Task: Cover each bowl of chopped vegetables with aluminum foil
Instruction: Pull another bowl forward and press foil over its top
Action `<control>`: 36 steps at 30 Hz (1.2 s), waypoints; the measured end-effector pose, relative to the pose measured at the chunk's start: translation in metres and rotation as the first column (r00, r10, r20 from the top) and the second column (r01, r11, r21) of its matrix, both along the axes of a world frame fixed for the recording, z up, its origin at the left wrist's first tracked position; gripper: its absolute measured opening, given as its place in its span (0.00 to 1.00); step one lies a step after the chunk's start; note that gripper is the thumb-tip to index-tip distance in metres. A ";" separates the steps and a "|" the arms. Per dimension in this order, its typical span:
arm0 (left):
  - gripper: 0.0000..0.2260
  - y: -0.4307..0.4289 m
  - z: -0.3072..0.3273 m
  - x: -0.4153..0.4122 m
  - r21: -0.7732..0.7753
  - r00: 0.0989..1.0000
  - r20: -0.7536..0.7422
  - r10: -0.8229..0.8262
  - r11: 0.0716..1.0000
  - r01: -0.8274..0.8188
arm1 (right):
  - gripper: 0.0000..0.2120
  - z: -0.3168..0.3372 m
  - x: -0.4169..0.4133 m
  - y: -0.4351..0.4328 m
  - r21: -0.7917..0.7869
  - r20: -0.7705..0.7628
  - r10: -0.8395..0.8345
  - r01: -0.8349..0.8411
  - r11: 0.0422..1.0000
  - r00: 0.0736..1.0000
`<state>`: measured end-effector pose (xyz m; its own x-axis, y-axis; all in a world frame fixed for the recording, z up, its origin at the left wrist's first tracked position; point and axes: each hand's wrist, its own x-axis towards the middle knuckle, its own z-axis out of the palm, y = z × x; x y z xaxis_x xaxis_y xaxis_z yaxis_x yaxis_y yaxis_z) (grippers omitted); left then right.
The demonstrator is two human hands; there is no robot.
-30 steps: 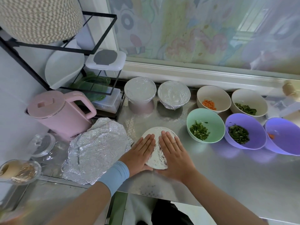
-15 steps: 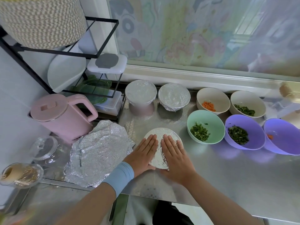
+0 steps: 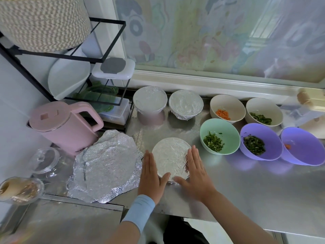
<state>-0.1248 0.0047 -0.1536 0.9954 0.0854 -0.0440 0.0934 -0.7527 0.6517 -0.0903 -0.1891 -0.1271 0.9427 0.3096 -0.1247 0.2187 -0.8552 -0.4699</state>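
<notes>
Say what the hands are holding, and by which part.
Nothing gripped: left hand and right hand press flat on opposite sides of the foil-covered bowl.

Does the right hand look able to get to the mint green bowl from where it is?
Probably yes: the right hand lies flat against the foil-covered bowl, and only bare counter separates it from the mint green bowl.

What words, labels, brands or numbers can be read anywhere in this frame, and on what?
None can be read.
On the pink plastic kettle: small dark marks near its base, too blurred to read.
On the cartoon-patterned window film: drawings only, no legible letters.
</notes>
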 end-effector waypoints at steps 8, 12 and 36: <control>0.39 0.007 0.001 0.005 -0.103 0.998 -0.021 -0.059 0.993 0.056 | 0.55 0.003 0.000 0.000 0.035 -0.015 -0.003 0.003 0.999 1.000; 0.25 -0.011 0.027 0.001 -0.407 0.937 -0.078 0.340 0.847 -0.341 | 0.35 0.017 0.003 -0.005 0.480 -0.305 -0.249 0.374 0.794 0.919; 0.13 0.002 0.073 0.076 -0.407 0.832 -0.352 0.429 0.730 -0.549 | 0.17 0.042 0.064 0.024 0.303 -0.584 -0.385 0.632 0.713 0.715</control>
<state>-0.0490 0.0065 -0.0811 0.7773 0.4663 -0.4223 0.5446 -0.1629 0.8227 -0.0260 -0.1651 -0.0853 0.8321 -0.0692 -0.5503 -0.5248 -0.4189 -0.7410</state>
